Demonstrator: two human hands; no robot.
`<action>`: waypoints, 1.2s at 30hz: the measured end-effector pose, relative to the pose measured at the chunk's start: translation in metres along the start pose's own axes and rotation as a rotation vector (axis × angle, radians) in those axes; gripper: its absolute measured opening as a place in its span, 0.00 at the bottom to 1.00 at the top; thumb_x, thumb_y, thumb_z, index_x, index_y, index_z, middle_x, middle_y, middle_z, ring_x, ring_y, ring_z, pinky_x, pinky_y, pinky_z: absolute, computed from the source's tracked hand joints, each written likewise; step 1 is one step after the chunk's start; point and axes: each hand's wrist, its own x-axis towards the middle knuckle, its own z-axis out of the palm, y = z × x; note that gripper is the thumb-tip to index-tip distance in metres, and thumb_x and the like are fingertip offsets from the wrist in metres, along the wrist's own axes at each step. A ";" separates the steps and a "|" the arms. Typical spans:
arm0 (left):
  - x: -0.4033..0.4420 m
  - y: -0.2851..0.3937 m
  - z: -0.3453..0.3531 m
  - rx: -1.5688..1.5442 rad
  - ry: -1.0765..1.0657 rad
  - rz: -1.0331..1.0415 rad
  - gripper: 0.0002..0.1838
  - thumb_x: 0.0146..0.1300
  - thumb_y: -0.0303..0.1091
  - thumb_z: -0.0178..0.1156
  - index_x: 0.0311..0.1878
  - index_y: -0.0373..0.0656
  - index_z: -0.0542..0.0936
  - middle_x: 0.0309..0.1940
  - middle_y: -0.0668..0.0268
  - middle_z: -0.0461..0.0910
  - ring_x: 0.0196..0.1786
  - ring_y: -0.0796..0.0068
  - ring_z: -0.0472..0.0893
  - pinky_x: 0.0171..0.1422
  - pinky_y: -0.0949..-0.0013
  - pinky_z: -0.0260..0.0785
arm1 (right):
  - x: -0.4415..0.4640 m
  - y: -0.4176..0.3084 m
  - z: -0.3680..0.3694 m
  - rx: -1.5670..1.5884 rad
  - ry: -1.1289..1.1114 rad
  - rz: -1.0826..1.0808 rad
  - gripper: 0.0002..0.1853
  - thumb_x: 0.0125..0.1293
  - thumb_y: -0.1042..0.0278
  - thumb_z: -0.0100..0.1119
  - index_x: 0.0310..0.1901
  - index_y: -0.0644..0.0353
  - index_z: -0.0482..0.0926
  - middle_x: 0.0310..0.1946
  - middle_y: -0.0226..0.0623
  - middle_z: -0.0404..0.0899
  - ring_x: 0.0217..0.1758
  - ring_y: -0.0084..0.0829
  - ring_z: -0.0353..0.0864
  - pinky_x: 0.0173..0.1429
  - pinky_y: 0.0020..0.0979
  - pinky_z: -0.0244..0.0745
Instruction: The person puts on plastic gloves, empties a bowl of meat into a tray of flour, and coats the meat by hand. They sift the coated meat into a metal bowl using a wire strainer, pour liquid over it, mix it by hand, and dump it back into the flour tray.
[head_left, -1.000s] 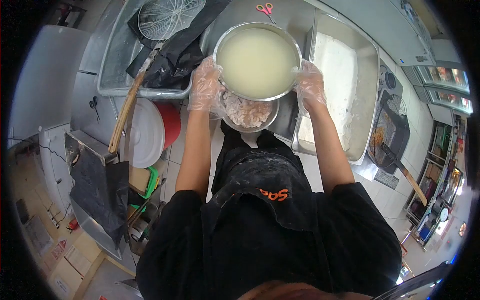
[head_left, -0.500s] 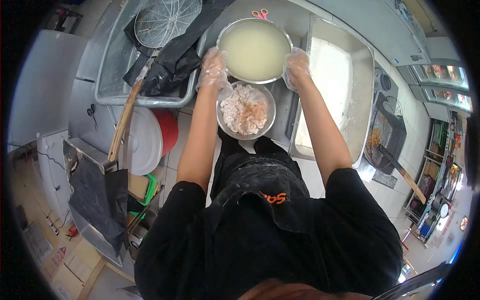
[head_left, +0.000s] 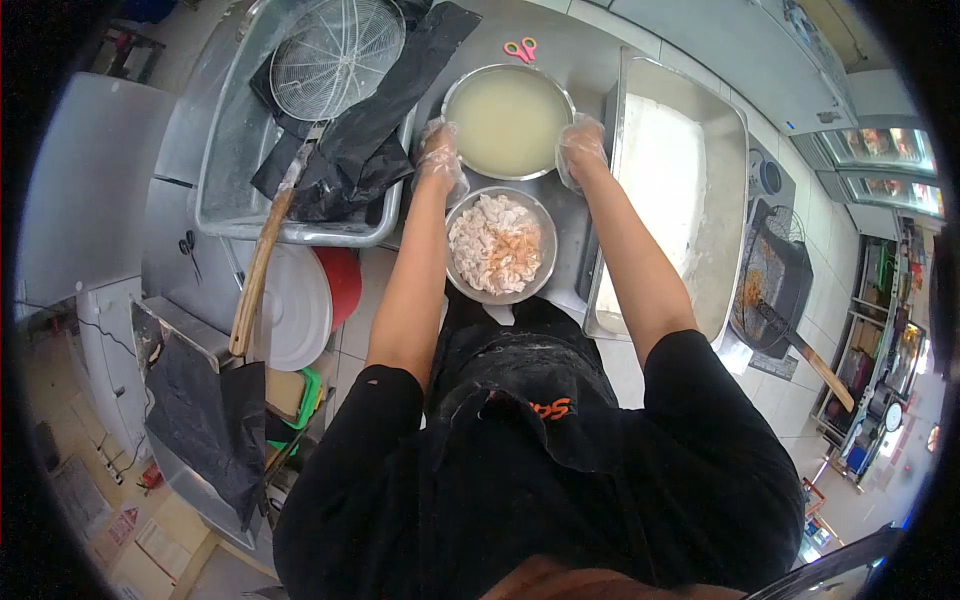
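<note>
Both of my hands wear clear plastic gloves. They grip a round metal bowl [head_left: 508,173] of cloudy, pale yellow liquid [head_left: 508,122] by its opposite sides. My left hand [head_left: 439,158] is closed at its left rim, and my right hand [head_left: 583,150] is closed at its right rim; the fingertips are partly hidden. Just below it, nearer my body, a smaller metal bowl [head_left: 553,250] holds pale chopped meat pieces [head_left: 497,243] with an orange-brown patch on top. A narrow gap shows between the two bowls.
Pink-and-green scissors [head_left: 520,49] lie beyond the bowl on the metal counter [head_left: 580,45]. A deep metal tray [head_left: 735,110] of white powder stands right. Left, a wire skimmer [head_left: 338,60] and black plastic [head_left: 350,160] rest over a clear bin [head_left: 215,190].
The bowl of liquid looks smaller now, lower and farther from the camera, and no longer overlaps the meat bowl's rim. Both hands keep their grip. The whole view has shifted slightly.
</note>
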 end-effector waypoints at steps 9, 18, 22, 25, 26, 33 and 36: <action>-0.047 -0.037 -0.027 0.599 0.027 0.571 0.35 0.67 0.44 0.48 0.72 0.36 0.53 0.73 0.51 0.54 0.69 0.49 0.63 0.74 0.61 0.52 | -0.126 -0.039 -0.029 -0.470 -0.162 -0.652 0.27 0.64 0.59 0.55 0.62 0.61 0.67 0.60 0.55 0.69 0.60 0.53 0.72 0.63 0.44 0.68; -0.155 -0.077 -0.086 0.770 -0.282 0.033 0.35 0.68 0.40 0.45 0.75 0.55 0.43 0.71 0.43 0.53 0.66 0.44 0.66 0.59 0.46 0.70 | -0.215 -0.007 0.026 -0.840 -0.467 -0.286 0.58 0.43 0.59 0.71 0.74 0.47 0.44 0.70 0.59 0.51 0.73 0.55 0.53 0.74 0.43 0.55; -0.155 -0.107 -0.084 -0.288 -0.440 -0.197 0.34 0.60 0.32 0.51 0.71 0.51 0.53 0.62 0.56 0.68 0.57 0.55 0.75 0.53 0.48 0.74 | -0.203 0.020 0.049 -0.869 -0.419 -0.273 0.55 0.43 0.65 0.69 0.73 0.43 0.49 0.69 0.61 0.53 0.71 0.59 0.56 0.72 0.47 0.57; -0.155 -0.106 -0.083 -0.451 -0.518 -0.171 0.35 0.58 0.30 0.51 0.70 0.52 0.54 0.61 0.59 0.68 0.58 0.59 0.74 0.51 0.49 0.75 | -0.184 0.040 0.056 -0.868 -0.456 -0.297 0.50 0.44 0.66 0.69 0.71 0.45 0.55 0.68 0.61 0.55 0.68 0.60 0.61 0.69 0.48 0.61; -0.155 -0.106 -0.084 -0.427 -0.521 -0.172 0.36 0.58 0.29 0.52 0.71 0.52 0.53 0.62 0.59 0.67 0.60 0.59 0.73 0.52 0.49 0.75 | -0.190 0.037 0.054 -0.835 -0.363 -0.374 0.42 0.46 0.68 0.66 0.68 0.48 0.63 0.62 0.60 0.64 0.62 0.56 0.70 0.65 0.47 0.66; -0.149 -0.113 -0.095 -0.464 -0.625 -0.260 0.37 0.56 0.26 0.54 0.69 0.52 0.55 0.61 0.60 0.68 0.59 0.62 0.74 0.56 0.53 0.73 | -0.181 0.043 0.039 -0.827 -0.226 -0.654 0.22 0.55 0.67 0.57 0.54 0.58 0.75 0.44 0.55 0.79 0.49 0.50 0.79 0.55 0.44 0.72; -0.148 -0.113 -0.100 -0.426 -0.622 -0.278 0.35 0.57 0.25 0.53 0.69 0.52 0.56 0.61 0.61 0.68 0.59 0.62 0.74 0.58 0.51 0.72 | -0.184 0.039 0.026 -0.844 -0.199 -0.719 0.20 0.55 0.65 0.59 0.50 0.60 0.76 0.41 0.53 0.80 0.47 0.49 0.79 0.53 0.43 0.73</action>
